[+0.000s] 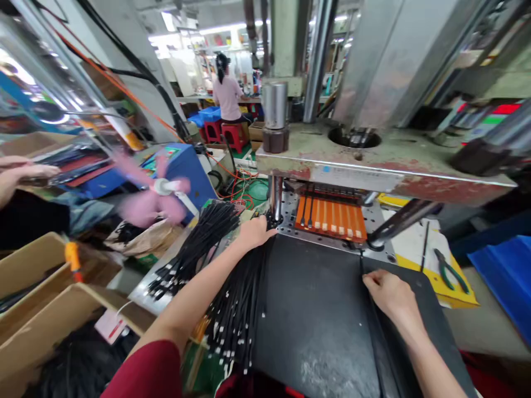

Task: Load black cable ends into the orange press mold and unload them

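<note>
My left hand [255,232] is over the upper ends of a bundle of thin black strips [238,309] with pale tips, its fingers curled on them and the thumb pointing right. Its fingertips are partly hidden. My right hand [390,293] pinches a black strip [362,262] at the right of a black work board [315,298]; more black length trails below that hand. Beyond the board, an orange slotted plate [332,214] lies under the press [385,168]. Two black strips lie in its left slots, while pale pieces show along the others.
A second heap of black strips [203,237] lies to the left. Pliers [451,271] rest on yellow sheeting at right, near a blue bin [506,276]. A pink fan [155,188] spins at left above cardboard boxes [83,315]. Another person [228,94] sits far back.
</note>
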A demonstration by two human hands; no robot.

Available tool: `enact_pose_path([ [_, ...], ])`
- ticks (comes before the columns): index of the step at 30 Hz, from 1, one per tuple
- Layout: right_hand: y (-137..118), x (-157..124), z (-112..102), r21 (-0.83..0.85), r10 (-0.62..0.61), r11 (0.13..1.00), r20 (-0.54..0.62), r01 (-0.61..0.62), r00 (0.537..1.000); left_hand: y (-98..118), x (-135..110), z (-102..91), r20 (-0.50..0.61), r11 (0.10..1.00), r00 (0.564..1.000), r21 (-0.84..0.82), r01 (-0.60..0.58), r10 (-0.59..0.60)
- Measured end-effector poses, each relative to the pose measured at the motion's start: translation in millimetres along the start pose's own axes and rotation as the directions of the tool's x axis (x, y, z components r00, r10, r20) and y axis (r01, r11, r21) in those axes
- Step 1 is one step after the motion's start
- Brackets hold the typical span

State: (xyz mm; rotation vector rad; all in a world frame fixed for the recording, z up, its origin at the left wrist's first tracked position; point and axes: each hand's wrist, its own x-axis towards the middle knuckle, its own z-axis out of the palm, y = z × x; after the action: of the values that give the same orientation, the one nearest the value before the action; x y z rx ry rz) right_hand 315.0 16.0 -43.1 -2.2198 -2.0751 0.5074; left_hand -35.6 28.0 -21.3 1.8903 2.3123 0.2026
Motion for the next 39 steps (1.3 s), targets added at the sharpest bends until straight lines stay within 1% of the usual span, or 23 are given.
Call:
enact_pose_path([
  [3,10.0,3.5,-0.5,0.195,0.006,0.981,-0.148,0.023,0.989,-4.2,1.5,1.9,-0.042,0.995,0.999,-0.099,-0.024,0.019],
  [5,7.6,0.6,-3.5,0.386,0.008,0.918,-0.253,0.094,0.967,-7.9,3.1,0.2,-0.067,0.986,0.997,-0.159,-0.042,0.032],
  [6,2.9,-2.9,-6.0,0.488,-0.013,0.859,-0.280,0.154,0.960,-9.0,2.9,-2.0,-0.076,0.979,0.996,-0.192,-0.066,0.052],
  [8,-13.2,-14.1,-12.9,0.654,-0.107,0.702,-0.295,0.282,0.950,-7.3,-1.3,-9.7,-0.094,0.956,0.988,-0.254,-0.145,0.125],
  [10,-35.7,-29.0,-22.1,0.731,-0.246,0.576,-0.271,0.365,0.931,1.7,-11.4,-22.4,-0.148,0.873,0.960,-0.401,-0.276,0.236],
  [11,-47.9,-37.1,-27.3,0.741,-0.310,0.547,-0.253,0.390,0.916,9.1,-18.5,-30.6,-0.187,0.794,0.938,-0.500,-0.346,0.292],
  [13,-71.4,-52.4,-37.7,0.733,-0.415,0.520,-0.232,0.439,0.880,28.5,-34.5,-50.1,-0.267,0.579,0.885,-0.678,-0.453,0.381],
  [14,-81.6,-58.9,-42.7,0.728,-0.456,0.504,-0.233,0.465,0.859,39.6,-42.4,-60.7,-0.294,0.483,0.859,-0.728,-0.486,0.420],
  [15,-90.4,-64.1,-47.2,0.724,-0.485,0.483,-0.246,0.492,0.839,50.9,-49.5,-71.3,-0.311,0.423,0.830,-0.745,-0.515,0.463],
  [19,-109.2,-70.2,-63.3,0.716,-0.505,0.378,-0.372,0.587,0.779,90.3,-64.5,-103.9,-0.383,0.330,0.682,-0.662,-0.673,0.623],
  [20,-110.4,-68.8,-67.2,0.710,-0.494,0.360,-0.405,0.605,0.770,97.7,-64.8,-108.2,-0.396,0.314,0.660,-0.649,-0.693,0.638],
  [21,-110.7,-67.1,-71.1,0.703,-0.481,0.347,-0.434,0.620,0.761,104.2,-64.1,-111.0,-0.402,0.295,0.654,-0.658,-0.693,0.641],
  [22,-110.6,-65.2,-74.8,0.697,-0.470,0.337,-0.459,0.634,0.754,109.7,-62.6,-112.3,-0.398,0.269,0.662,-0.690,-0.672,0.635],
  [24,-109.7,-62.7,-80.9,0.671,-0.463,0.335,-0.493,0.661,0.736,118.3,-58.3,-111.9,-0.361,0.199,0.699,-0.788,-0.583,0.618],
  [27,-109.3,-62.4,-82.0,0.551,-0.501,0.412,-0.528,0.725,0.686,126.4,-49.4,-108.0,-0.305,0.118,0.746,-0.883,-0.455,0.592],
  [29,-109.6,-61.9,-74.2,0.435,-0.546,0.474,-0.538,0.766,0.643,129.8,-41.2,-106.7,-0.348,0.100,0.775,-0.880,-0.463,0.528],
  [30,-109.6,-60.3,-67.7,0.389,-0.566,0.493,-0.536,0.778,0.626,131.1,-36.3,-107.2,-0.403,0.094,0.781,-0.860,-0.502,0.477],
  [31,-109.4,-57.1,-60.2,0.357,-0.585,0.505,-0.527,0.786,0.616,132.4,-31.2,-109.0,-0.476,0.090,0.773,-0.826,-0.557,0.420],
  [32,-109.1,-52.0,-52.2,0.339,-0.600,0.515,-0.513,0.787,0.614,133.4,-26.0,-112.2,-0.556,0.091,0.746,-0.777,-0.623,0.366],
  [33,-108.9,-44.8,-44.5,0.334,-0.609,0.525,-0.494,0.783,0.620,134.3,-21.2,-116.7,-0.635,0.096,0.702,-0.716,-0.691,0.322],
  [35,-109.5,-24.0,-32.7,0.358,-0.605,0.549,-0.452,0.755,0.655,135.3,-13.8,-128.2,-0.759,0.115,0.587,-0.581,-0.806,0.282],
  [38,-114.9,17.9,-28.9,0.440,-0.521,0.587,-0.437,0.679,0.733,133.8,-11.1,-140.7,-0.853,0.112,0.386,-0.371,-0.922,0.350],
  [39,-117.6,32.6,-30.8,0.469,-0.487,0.591,-0.441,0.656,0.754,131.9,-11.9,-139.7,-0.860,0.101,0.334,-0.320,-0.942,0.386],
])
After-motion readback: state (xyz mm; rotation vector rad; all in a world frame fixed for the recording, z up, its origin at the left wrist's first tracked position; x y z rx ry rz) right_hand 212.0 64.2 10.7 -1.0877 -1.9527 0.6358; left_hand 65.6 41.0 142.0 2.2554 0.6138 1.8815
